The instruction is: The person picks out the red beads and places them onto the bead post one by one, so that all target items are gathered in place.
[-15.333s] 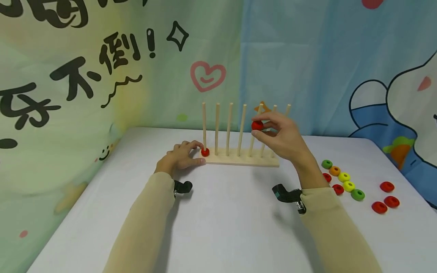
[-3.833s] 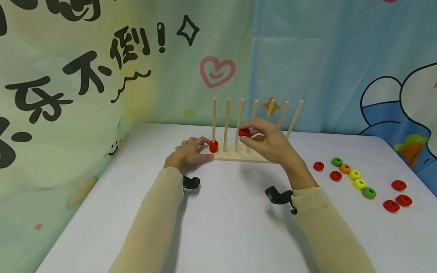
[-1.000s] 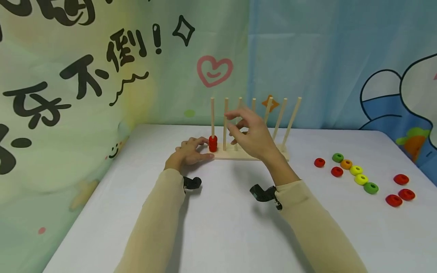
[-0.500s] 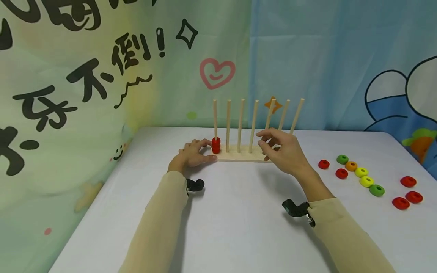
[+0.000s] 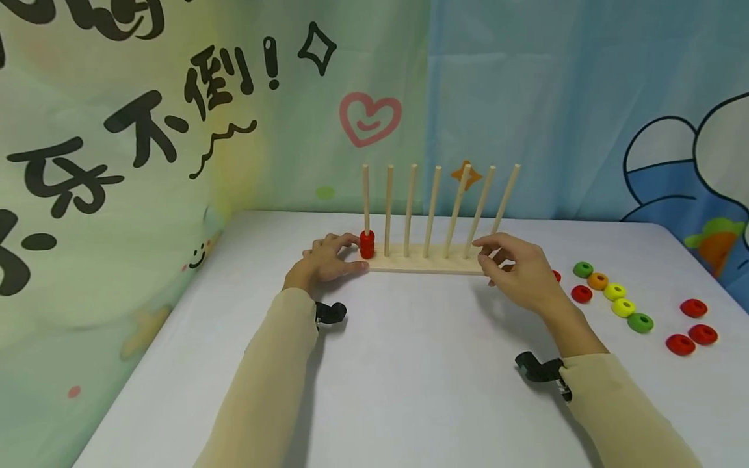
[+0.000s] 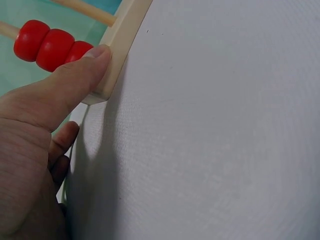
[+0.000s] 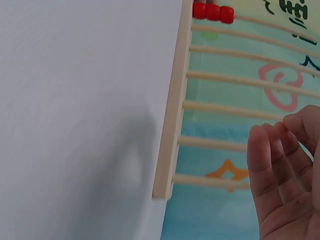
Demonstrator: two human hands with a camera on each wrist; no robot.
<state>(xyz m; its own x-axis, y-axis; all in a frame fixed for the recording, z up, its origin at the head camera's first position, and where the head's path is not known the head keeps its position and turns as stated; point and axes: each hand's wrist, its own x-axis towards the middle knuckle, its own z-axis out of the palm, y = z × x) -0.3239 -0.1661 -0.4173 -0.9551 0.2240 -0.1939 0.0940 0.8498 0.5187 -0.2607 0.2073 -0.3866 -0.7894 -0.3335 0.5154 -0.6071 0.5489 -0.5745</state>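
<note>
Peg rack (image 5: 409,264) extends rightward, gripped by left hand (image 5: 324,262).

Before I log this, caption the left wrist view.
Left hand holding a pale wooden peg rack, beside three rounded red beads on one peg.

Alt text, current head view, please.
Left hand grips the left end of a seven-peg wooden rack, three red beads on its leftmost peg. Empty right hand hovers near the rack's right end; loose red, orange, yellow and green beads lie on the table.
</note>
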